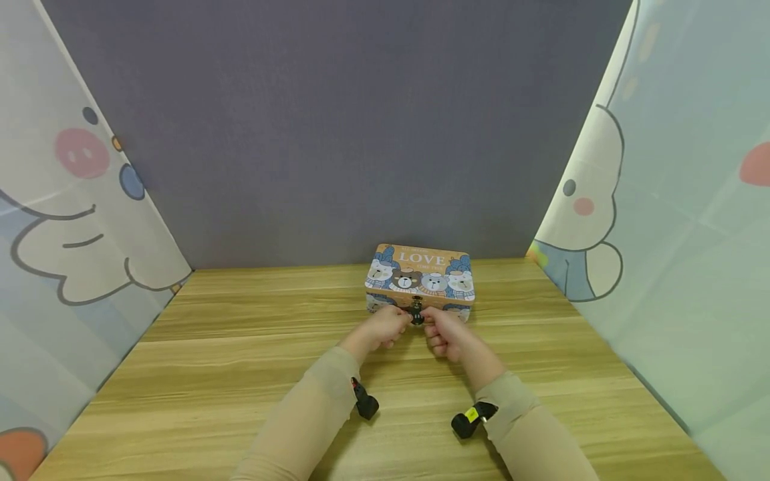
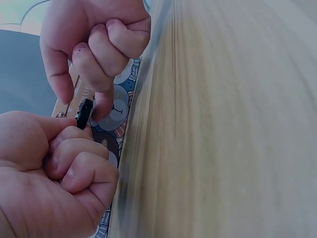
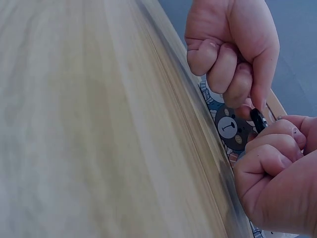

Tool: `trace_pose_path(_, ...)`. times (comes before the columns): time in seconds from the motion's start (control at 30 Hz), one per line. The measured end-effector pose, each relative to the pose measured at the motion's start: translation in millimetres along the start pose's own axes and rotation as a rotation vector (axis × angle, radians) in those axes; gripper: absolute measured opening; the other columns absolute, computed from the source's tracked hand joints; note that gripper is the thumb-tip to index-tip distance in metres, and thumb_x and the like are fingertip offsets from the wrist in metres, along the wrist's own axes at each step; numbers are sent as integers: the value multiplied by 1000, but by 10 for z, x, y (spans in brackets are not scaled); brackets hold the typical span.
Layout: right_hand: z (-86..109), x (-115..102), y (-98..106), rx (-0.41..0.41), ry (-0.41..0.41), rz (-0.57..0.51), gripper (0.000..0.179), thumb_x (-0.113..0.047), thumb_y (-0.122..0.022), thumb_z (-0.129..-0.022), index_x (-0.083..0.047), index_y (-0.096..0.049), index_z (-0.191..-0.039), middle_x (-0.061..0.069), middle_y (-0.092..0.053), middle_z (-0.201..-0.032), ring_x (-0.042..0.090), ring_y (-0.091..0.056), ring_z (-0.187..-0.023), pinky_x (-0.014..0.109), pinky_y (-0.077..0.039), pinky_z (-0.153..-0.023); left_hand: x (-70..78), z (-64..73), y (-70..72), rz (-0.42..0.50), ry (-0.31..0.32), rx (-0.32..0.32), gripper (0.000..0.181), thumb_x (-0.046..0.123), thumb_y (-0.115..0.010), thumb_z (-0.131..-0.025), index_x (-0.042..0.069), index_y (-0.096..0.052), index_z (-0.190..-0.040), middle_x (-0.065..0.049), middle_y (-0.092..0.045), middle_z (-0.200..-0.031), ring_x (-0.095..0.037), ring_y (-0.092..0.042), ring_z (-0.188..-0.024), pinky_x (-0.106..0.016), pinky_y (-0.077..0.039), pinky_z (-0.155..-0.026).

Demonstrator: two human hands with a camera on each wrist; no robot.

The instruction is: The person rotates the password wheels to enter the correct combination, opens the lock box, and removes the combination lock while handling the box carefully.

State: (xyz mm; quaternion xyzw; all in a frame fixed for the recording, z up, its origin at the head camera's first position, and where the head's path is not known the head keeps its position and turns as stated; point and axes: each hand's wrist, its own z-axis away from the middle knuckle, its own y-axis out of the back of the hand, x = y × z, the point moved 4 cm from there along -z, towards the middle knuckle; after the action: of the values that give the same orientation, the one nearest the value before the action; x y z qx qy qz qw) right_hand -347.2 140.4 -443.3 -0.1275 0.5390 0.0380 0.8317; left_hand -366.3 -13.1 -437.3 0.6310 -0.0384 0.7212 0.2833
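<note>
A rectangular box (image 1: 419, 274) with an orange lid, printed bears and the word LOVE stands on the table against the back wall. On its front clasp (image 1: 417, 300) hangs a small black padlock (image 1: 416, 315). My left hand (image 1: 388, 325) pinches the padlock from the left, thumb and index finger at its edge, other fingers curled in. From the right, my right hand (image 1: 446, 332) grips its other side the same way. The left wrist view shows the padlock (image 2: 84, 113) between both hands' fingertips. In the right wrist view, fingers partly cover the padlock (image 3: 258, 120).
The wooden table (image 1: 240, 374) runs up to a dark grey back wall (image 1: 349, 133). Pale cartoon-printed curtains (image 1: 66, 254) flank it left and right. A small black camera (image 1: 365, 403) is strapped to the left wrist, another camera (image 1: 465, 423) to the right.
</note>
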Motion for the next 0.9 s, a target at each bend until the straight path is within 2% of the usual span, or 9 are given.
trace_pose_path(0.13,-15,0,-24,8,-5,-9,30,-25,-49,-102,-18,-32,-77,-9,-26,-57,4,-17,-43,20,-15,-40,-10,-1,8,21,-3,-2,37,18,-45,-109,-14,-63,-108,3,-34,-55,-10,-26,-43,-25,-28,-42)
trace_pose_path(0.2,-18,1,-30,14,-6,-4,32,-24,-48,-101,-19,-31,-75,-9,-25,-57,4,-16,-42,20,-15,-39,-25,-12,11,35,-2,-7,37,19,-45,-109,-13,-62,-102,3,-34,-55,-10,-25,-43,-26,-28,-42)
trace_pose_path(0.33,-45,9,-34,16,-7,-6,35,-23,-50,-100,-20,-31,-71,-9,-25,-55,4,-17,-42,20,-16,-39,-65,-41,15,56,0,-10,36,20,-46,-109,-5,-56,-85,3,-33,-54,-10,-24,-43,-26,-27,-42)
trace_pose_path(0.47,-62,3,-48,15,-5,-9,33,-21,-52,-98,-18,-35,-70,-8,-27,-54,4,-19,-42,20,-16,-39,-96,-63,16,74,7,-13,35,21,-47,-108,2,-52,-80,3,-32,-55,-10,-24,-42,-26,-25,-42)
trace_pose_path(0.57,-69,-4,-60,15,5,0,24,-20,-54,-97,-13,-46,-76,-8,-29,-54,4,-20,-42,20,-18,-39,-108,-67,12,91,17,-17,36,21,-47,-108,7,-48,-75,4,-31,-55,-10,-23,-42,-26,-25,-42)
trace_pose_path(0.7,-78,-4,-63,26,13,13,13,-18,-55,-97,-7,-57,-93,-6,-31,-54,4,-21,-42,20,-19,-38,-112,-54,1,103,20,-16,40,21,-46,-108,13,-43,-69,4,-31,-55,-10,-22,-42,-26,-24,-42)
trace_pose_path(0.9,-85,6,-52,42,28,35,13,-18,-57,-95,-5,-58,-92,-6,-32,-55,5,-21,-42,20,-19,-39,-115,-41,-11,95,10,-8,41,21,-46,-108,13,-44,-68,3,-32,-54,-9,-22,-41,-26,-23,-41)
